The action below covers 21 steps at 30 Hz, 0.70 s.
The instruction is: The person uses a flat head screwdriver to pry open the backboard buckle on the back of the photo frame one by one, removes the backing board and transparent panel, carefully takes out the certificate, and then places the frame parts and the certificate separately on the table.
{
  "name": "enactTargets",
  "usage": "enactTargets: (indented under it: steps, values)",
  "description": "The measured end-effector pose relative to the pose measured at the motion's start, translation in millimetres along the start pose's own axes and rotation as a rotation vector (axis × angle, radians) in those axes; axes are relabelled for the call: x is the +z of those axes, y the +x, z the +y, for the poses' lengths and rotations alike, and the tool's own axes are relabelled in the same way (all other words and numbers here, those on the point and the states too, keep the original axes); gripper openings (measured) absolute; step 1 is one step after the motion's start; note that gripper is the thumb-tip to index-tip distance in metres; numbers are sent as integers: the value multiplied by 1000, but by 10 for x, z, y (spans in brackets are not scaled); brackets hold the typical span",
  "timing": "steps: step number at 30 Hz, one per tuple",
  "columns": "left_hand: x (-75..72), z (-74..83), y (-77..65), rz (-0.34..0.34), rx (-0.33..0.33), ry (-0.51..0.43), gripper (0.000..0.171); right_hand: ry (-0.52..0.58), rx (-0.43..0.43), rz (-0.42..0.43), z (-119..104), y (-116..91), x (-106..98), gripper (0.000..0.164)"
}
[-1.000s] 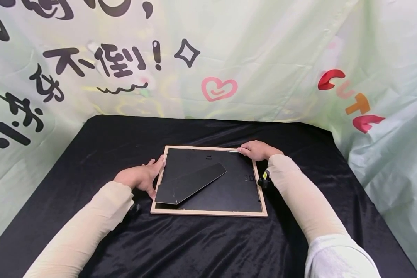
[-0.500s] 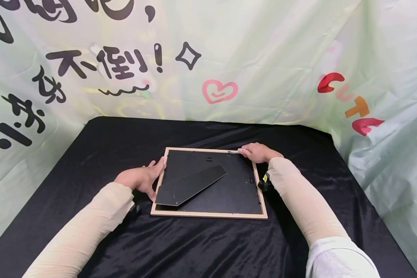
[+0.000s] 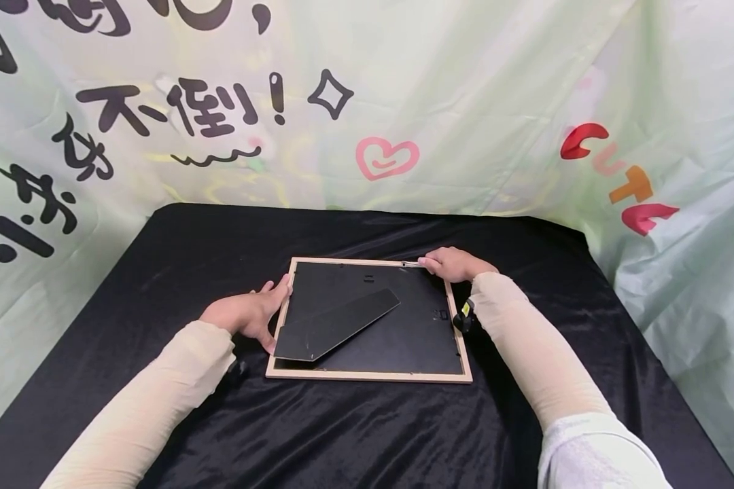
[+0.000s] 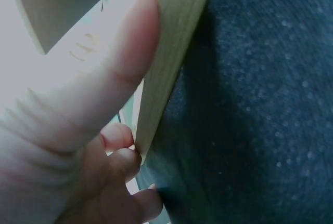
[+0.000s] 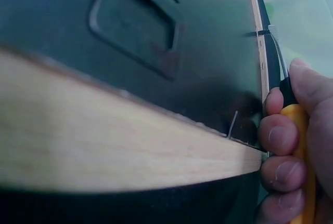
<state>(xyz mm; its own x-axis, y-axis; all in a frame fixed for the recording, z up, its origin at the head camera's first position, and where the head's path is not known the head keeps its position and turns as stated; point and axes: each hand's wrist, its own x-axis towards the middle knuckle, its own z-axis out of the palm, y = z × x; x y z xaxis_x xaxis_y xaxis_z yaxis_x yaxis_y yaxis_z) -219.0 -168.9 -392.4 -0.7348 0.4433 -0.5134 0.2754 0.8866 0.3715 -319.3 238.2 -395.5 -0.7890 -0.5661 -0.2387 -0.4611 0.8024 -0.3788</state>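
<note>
A picture frame with a pale wooden rim (image 3: pixel 367 375) lies face down, its black backing board (image 3: pixel 404 346) and slanted easel leg (image 3: pixel 336 324) uppermost. My left hand (image 3: pixel 251 312) is spread along the left rim, thumb and fingertips pressing its side; the left wrist view shows this thumb (image 4: pixel 130 42) close up. At the far right corner, my right hand (image 3: pixel 452 264) grips the yellow handle (image 5: pixel 309 198) of a tool with a thin bent metal shaft. Its flat ridged tip (image 5: pixel 273 30) meets a small dark tab (image 5: pixel 263 33) on the far rim.
Black cloth (image 3: pixel 367 435) covers the table under the frame. A printed fabric backdrop (image 3: pixel 465 102) hangs behind and at both sides. Another thin metal tab (image 5: pixel 233 125) stands up from the right rim, near a metal hanger plate (image 5: pixel 135 24).
The tool's tip has shifted slightly at the far rim, from over the board to the tab. Both hands keep nearly the same places, and the frame has hardly moved.
</note>
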Motion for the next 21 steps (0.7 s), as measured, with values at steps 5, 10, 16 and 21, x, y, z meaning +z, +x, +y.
enactTargets:
  steps: [5, 10, 16, 21]
  values:
    - [-2, -10, 6, 3, 1, -8, 140, 164, 98, -42, 0, -2, -25, 44]
    - [33, 0, 27, -3, 3, -7, 140, 301, 175, -75, 48, -31, -6, 42]
    - [0, 13, -5, 4, 1, 7, 139, 200, 126, -41, 26, 15, -17, 46]
    - [-10, 10, -17, 7, 16, 5, 138, 162, 128, -50, 14, 48, -11, 46]
